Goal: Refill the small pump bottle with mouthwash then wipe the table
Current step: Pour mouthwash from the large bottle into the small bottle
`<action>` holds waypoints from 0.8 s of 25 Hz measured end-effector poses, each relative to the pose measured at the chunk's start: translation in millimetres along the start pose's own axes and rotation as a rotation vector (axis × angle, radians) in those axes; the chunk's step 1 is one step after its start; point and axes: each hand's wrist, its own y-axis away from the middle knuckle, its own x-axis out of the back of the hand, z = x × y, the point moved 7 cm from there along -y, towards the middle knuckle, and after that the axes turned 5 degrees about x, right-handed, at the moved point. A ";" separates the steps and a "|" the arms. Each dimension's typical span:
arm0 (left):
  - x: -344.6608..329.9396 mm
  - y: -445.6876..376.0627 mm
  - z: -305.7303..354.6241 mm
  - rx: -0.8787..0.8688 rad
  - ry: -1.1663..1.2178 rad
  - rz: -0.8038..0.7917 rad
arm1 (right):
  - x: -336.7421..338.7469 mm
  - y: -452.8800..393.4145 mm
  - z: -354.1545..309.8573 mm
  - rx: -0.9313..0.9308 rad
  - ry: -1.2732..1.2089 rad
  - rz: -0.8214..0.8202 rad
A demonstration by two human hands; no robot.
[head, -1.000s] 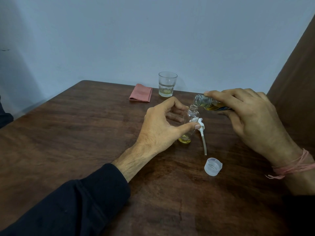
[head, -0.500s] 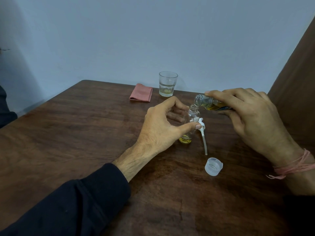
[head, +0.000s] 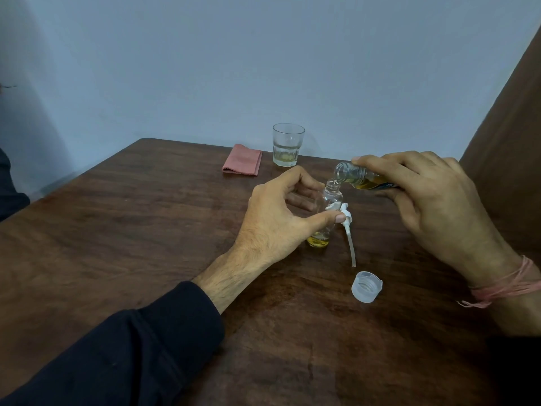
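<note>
A small clear pump bottle (head: 327,212) stands upright on the brown wooden table (head: 117,230), with a little yellow liquid at its bottom. My left hand (head: 275,218) is wrapped around it, thumb across its front. My right hand (head: 430,206) holds the mouthwash bottle (head: 355,176) tipped on its side, its open mouth right above the small bottle's neck. The white pump head with its tube (head: 348,232) lies on the table beside the small bottle. A clear screw cap (head: 366,287) rests open side up nearer to me. A folded pink cloth (head: 242,163) lies at the far edge.
A drinking glass (head: 287,145) with a little pale liquid stands by the wall next to the cloth. A brown panel (head: 509,142) rises at the right. A blue-grey wall runs behind the table.
Both hands keep the same pose. The mouthwash bottle stays tipped over the small bottle's neck; the liquid level in the small bottle looks about the same.
</note>
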 end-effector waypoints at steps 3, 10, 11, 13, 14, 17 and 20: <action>-0.2 0.1 -0.1 0.002 -0.003 -0.002 | 0.0 -0.3 0.2 0.000 0.002 -0.003; -0.6 -0.6 -0.7 -0.001 0.012 -0.006 | -0.2 0.0 0.9 0.001 0.001 0.007; -0.7 -0.6 -0.6 -0.002 0.011 -0.006 | -0.3 0.2 1.0 0.001 0.002 0.009; -1.0 -0.8 -0.5 -0.007 0.011 -0.002 | -0.8 0.1 1.1 0.002 0.004 0.006; -1.1 -0.8 -0.5 -0.009 0.013 0.000 | -1.0 0.2 1.0 0.002 0.005 0.005; -1.1 -0.6 -0.5 -0.010 0.017 -0.002 | -0.8 0.4 0.2 0.003 0.008 0.007; -0.7 -0.7 -0.3 -0.007 0.011 -0.003 | -0.5 0.1 -0.6 0.003 0.007 0.006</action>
